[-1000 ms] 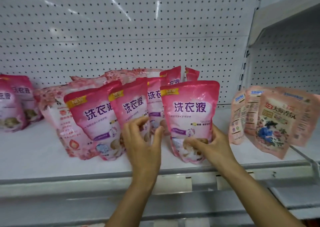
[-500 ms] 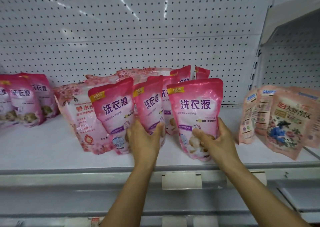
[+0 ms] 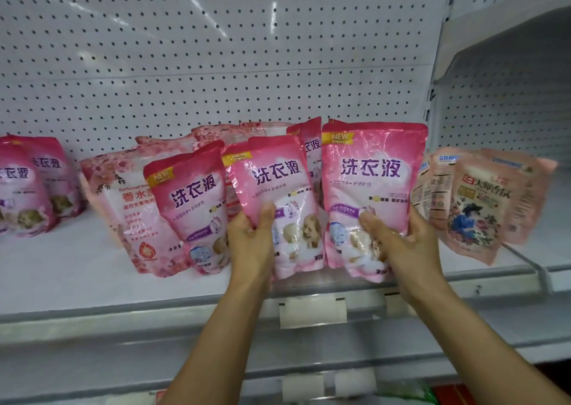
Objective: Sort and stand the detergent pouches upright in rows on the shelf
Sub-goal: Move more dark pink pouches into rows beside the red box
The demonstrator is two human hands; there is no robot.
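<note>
Several pink detergent pouches stand on a white shelf. My left hand grips the lower left of one pink pouch, which tilts slightly and hangs near the shelf's front edge. My right hand holds the bottom right of a second pink pouch, upright beside it. Another pink pouch leans to the left, in front of a paler floral pouch. More pouches stand behind, partly hidden.
Two pink pouches stand at the far left. Salmon-coloured pouches with a figure print lean at the right, on the neighbouring shelf section. A white pegboard backs the shelf. A blank price-tag holder sits on the front rail.
Both hands have drawn their pouches forward toward the shelf's front edge. The left hand's pouch now stands apart from the group, close beside the right hand's pouch.
</note>
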